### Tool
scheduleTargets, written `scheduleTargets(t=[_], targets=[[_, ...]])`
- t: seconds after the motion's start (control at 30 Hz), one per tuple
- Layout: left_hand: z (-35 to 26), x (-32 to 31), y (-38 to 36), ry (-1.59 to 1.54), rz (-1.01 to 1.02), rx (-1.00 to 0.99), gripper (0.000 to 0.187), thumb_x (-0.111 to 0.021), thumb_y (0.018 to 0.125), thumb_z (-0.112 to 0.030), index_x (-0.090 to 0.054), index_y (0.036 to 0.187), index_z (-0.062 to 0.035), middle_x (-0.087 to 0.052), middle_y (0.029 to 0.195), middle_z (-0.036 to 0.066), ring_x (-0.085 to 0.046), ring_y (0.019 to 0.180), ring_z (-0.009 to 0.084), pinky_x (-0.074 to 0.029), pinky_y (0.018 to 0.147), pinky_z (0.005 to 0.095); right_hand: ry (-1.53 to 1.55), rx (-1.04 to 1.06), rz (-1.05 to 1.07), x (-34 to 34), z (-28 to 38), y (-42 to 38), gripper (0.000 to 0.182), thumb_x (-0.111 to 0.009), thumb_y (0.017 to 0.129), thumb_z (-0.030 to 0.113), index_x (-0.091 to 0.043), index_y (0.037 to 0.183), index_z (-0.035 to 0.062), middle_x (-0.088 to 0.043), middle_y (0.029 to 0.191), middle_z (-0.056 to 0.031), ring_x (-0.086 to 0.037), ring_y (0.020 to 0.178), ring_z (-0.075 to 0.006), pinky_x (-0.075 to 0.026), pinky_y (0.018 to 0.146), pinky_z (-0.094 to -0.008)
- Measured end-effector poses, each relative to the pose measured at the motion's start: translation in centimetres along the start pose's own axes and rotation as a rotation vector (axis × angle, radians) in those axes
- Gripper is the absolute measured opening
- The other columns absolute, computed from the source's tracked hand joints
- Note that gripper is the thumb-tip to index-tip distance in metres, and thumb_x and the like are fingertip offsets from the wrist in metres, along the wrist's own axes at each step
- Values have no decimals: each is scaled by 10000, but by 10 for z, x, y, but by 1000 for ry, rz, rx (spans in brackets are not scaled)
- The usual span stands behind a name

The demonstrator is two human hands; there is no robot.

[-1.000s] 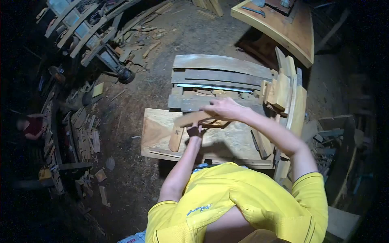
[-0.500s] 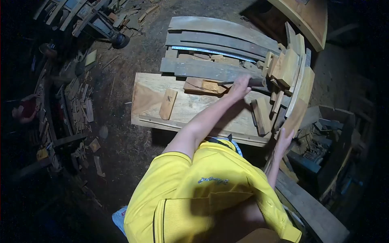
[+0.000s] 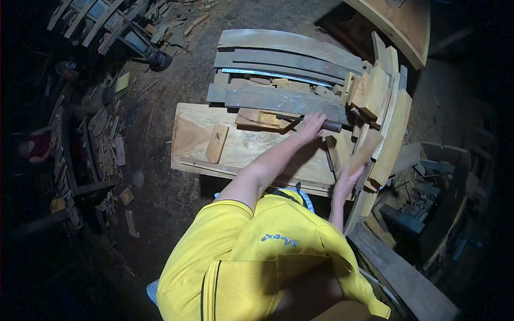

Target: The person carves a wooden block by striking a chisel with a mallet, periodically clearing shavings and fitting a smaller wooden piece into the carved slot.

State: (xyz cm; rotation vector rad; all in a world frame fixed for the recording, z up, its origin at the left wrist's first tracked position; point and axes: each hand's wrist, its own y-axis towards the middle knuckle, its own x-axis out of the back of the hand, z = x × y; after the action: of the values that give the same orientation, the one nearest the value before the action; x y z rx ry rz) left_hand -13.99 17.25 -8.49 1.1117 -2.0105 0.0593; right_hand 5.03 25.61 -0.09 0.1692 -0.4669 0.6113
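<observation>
A dark-handled tool [image 3: 332, 126] is in my left hand [image 3: 312, 125], its thin shaft pointing left over a hollowed wooden block [image 3: 258, 119]. My right hand [image 3: 347, 182] grips the lower end of a wooden piece [image 3: 366, 150], somewhat blurred, at the right side of the workbench [image 3: 251, 147]. Another wooden block [image 3: 338, 152] lies just left of that piece, partly hidden. Farther left on the bench is a small flat block [image 3: 217, 143].
Grey planks [image 3: 284, 99] lie behind the bench with a blue-white ruler [image 3: 276, 76] among them. Stacked boards [image 3: 393, 144] stand at the right, beside a dark bin [image 3: 455, 214]. At far left, a person [image 3: 40, 145] is dimly visible.
My right hand has moved left from the long board's end and now holds a wooden piece. My left hand has shifted slightly left and down with the tool, as the whole view shifted slightly.
</observation>
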Motion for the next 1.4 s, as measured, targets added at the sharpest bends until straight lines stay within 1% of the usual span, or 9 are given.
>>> scheduleTargets(t=[0.1, 0.13, 0.23, 0.43, 0.63, 0.97, 1.2, 1.3, 1.4], targets=[[-2, 2, 2, -14, 11, 13, 371, -646, 658, -62, -479, 988, -83, -507, 935, 159, -497, 917, 362, -392, 791, 460, 84, -158, -114, -18, -18, 4, 583, -499, 874, 160, -221, 1358, -8, -337, 1341, -245, -387, 1211, -334, -305, 999, -390], [-1, 0, 1, -15, 2, 16, 371, -646, 658, -62, -479, 988, -83, -507, 935, 159, -497, 917, 362, -392, 791, 460, -239, 289, 159, -28, -61, 13, 602, -520, 858, 163, -228, 1355, -9, -360, 1325, -253, -401, 1201, -338, -310, 993, -398], [5, 3, -2, 86, 11, 76, 411, -642, 660, -63, -475, 1036, -72, -505, 975, 178, -492, 943, 368, -391, 815, 458, -192, 45, 422, -27, -10, 1, 615, -526, 848, 150, -224, 1358, -16, -361, 1330, -248, -396, 1212, -331, -294, 1011, -392], [12, 84, -16, -183, -274, 67, 364, -604, 691, -64, -483, 1033, -38, -496, 924, 170, -480, 918, 349, -398, 827, 401, -140, 39, 123, 9, 11, 20, 621, -516, 853, 140, -212, 1366, -31, -379, 1316, -253, -396, 1212, -344, -300, 1013, -378], [65, 169, -72, -776, -694, 743, 342, -690, 774, -146, -517, 1045, -31, -565, 954, 66, -527, 841, 154, -436, 755, 290, -184, 175, 368, 9, 48, 57, 576, -522, 861, 169, -271, 1355, 10, -423, 1285, -228, -438, 1179, -326, -331, 991, -371], [133, 125, -111, -1551, -1550, 781, 158, -645, 813, -91, -534, 901, -22, -559, 923, 81, -568, 795, 144, -496, 708, 260, -346, 1406, 968, -187, 326, 3, 504, -538, 845, 243, -341, 1309, 271, -570, 976, -159, -587, 871, -341, -496, 696, -428], [120, 102, -147, -1469, -1208, 590, 261, -556, 890, -234, -490, 1086, -76, -521, 994, 63, -521, 950, 140, -418, 884, 267, -951, 2128, 1015, -331, 263, -65, 288, -552, 801, 275, -588, 1087, 261, -621, 887, -108, -638, 831, -239, -508, 628, -389], [109, 116, -151, -1403, -1024, 547, 300, -562, 882, -295, -509, 1089, -84, -529, 997, 45, -507, 981, 133, -390, 900, 275, -1387, 2067, 985, -320, 276, -70, 171, -583, 767, 273, -640, 924, 235, -642, 764, 30, -642, 786, -194, -484, 553, -327], [97, 130, -124, -1549, -1184, 705, 238, -620, 831, -253, -563, 963, -63, -548, 965, 54, -513, 947, 139, -384, 883, 291, -846, 1802, 1156, -261, 316, -41, 197, -570, 776, 233, -609, 967, 207, -641, 798, -56, -638, 796, -258, -490, 569, -391]])
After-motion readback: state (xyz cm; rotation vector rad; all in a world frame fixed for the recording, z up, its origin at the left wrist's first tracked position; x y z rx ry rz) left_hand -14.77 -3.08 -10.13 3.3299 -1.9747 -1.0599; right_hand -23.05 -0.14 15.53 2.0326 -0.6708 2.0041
